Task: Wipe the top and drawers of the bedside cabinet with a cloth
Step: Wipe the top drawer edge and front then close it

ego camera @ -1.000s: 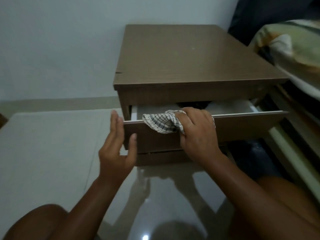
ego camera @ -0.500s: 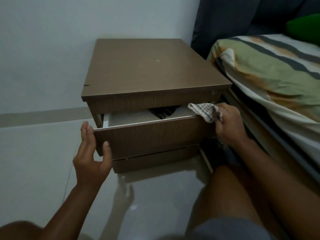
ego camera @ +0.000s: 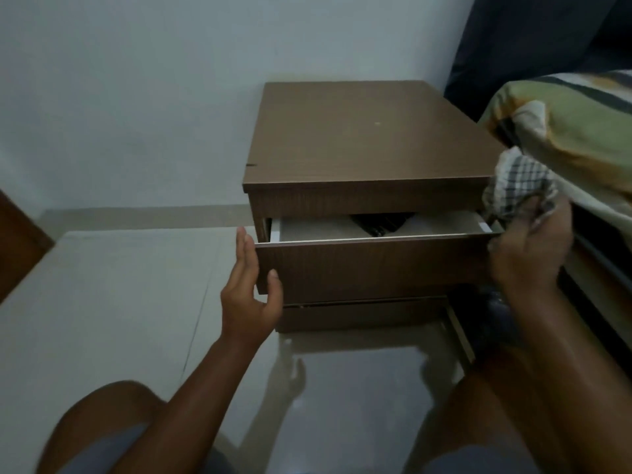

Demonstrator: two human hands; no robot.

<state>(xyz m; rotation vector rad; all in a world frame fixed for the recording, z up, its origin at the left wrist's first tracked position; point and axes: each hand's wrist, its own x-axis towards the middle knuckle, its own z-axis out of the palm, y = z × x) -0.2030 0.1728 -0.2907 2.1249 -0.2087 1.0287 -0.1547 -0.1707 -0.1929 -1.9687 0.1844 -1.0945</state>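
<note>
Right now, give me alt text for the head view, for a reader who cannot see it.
A person's left hand braces the left end of a brown bedside cabinet's half-open top drawer, while the right hand holds a checked cloth bunched at the drawer's right corner. The cabinet top is bare, and a bed with a striped cover lies to the right.

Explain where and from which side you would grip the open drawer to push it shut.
Grip the drawer front's left edge, coming from the left, as the left hand does. No handle shows on the flat front, and the right hand holds the cloth.
</note>
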